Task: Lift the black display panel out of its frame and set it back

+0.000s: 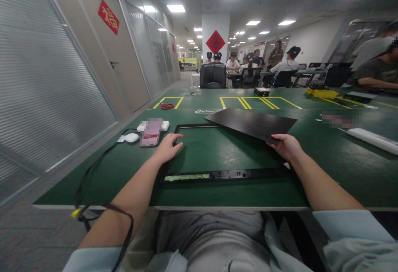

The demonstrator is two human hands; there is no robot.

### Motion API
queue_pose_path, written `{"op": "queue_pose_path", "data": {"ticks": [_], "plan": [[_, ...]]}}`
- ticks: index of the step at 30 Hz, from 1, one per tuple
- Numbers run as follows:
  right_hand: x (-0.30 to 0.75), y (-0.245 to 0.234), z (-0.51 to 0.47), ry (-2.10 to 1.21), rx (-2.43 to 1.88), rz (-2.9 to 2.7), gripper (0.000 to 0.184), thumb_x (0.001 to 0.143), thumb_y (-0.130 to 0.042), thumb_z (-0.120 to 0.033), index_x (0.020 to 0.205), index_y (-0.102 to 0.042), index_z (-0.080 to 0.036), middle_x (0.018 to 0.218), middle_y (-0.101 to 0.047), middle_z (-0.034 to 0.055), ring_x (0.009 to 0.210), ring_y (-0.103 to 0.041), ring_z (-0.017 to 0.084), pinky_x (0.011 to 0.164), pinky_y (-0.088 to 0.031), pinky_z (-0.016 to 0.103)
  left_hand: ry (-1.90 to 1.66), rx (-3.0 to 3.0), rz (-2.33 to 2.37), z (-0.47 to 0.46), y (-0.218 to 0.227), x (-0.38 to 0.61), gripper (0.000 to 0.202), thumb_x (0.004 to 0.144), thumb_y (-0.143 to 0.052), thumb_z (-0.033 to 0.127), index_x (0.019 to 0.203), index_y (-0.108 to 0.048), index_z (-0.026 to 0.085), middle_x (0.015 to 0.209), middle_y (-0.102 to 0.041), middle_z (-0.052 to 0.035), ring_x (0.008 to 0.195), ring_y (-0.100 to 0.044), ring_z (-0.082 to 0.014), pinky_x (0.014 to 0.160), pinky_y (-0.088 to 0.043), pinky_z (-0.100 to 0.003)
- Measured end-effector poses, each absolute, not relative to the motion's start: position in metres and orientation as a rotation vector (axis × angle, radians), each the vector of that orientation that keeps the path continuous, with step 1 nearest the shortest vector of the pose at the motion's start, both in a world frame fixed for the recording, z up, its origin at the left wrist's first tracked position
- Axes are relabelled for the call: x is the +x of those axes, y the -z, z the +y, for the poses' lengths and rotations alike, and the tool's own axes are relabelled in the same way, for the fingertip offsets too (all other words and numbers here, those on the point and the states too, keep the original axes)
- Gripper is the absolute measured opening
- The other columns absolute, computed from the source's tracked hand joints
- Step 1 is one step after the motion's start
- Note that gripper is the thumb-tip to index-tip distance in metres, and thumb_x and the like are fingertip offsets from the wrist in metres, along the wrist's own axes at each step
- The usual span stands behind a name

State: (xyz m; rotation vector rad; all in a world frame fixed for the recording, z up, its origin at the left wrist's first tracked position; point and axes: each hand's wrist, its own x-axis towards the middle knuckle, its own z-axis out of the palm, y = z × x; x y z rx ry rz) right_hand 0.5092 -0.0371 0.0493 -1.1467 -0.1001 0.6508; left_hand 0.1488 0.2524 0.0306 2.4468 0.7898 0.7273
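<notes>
A black rectangular frame [224,175] lies flat on the green table [326,168] in front of me, with a green circuit strip along its near edge. My left hand [168,147] rests flat on the frame's left side, fingers stretched out. My right hand [287,145] grips the near corner of a thin black panel [251,122], which is lifted and tilted over the frame's far right corner.
A pink phone [151,132], a white earbud case [164,125] and a white charger [131,137] with a black cable lie at the left. Red scissors [167,105] sit farther back. A white bar [376,139] lies at the right. Several people sit at tables behind.
</notes>
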Motion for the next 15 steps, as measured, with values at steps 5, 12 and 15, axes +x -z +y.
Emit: {"op": "queue_pose_path", "data": {"ticks": [5,12,15], "plan": [[0.5052,-0.0537,-0.0397,-0.626,-1.145,-0.114,0.027,0.067,-0.054,0.006,0.08,-0.063,-0.015,0.066,-0.069,0.0065,0.053,-0.066,0.018,0.044,-0.059,0.026,-0.801,2.247,0.862,0.2563,-0.0269,0.1524,0.052,0.085,-0.053,0.046,0.124,-0.061,0.013,0.117,-0.063,-0.0134,0.107,-0.062,-0.0256,0.101,-0.048,-0.044],[0.5053,-0.0552,-0.0439,-0.597,-1.123,-0.171,0.026,0.061,-0.055,0.001,0.078,-0.064,-0.017,0.062,-0.066,0.0055,0.048,-0.061,0.017,0.039,-0.055,0.026,-0.796,2.205,0.856,0.2573,-0.0274,0.1526,0.047,0.087,-0.052,0.045,0.123,-0.061,0.016,0.121,-0.062,-0.0127,0.11,-0.062,-0.0244,0.104,-0.046,-0.044],[0.5025,-0.0572,-0.0451,-0.645,-1.122,-0.197,0.028,0.06,-0.056,-0.003,0.082,-0.065,-0.017,0.065,-0.068,0.0065,0.049,-0.062,0.018,0.038,-0.053,0.026,-0.812,2.179,0.853,0.2578,-0.0268,0.153,0.047,0.086,-0.053,0.045,0.122,-0.061,0.016,0.121,-0.062,-0.0127,0.109,-0.062,-0.024,0.104,-0.046,-0.044]]}}
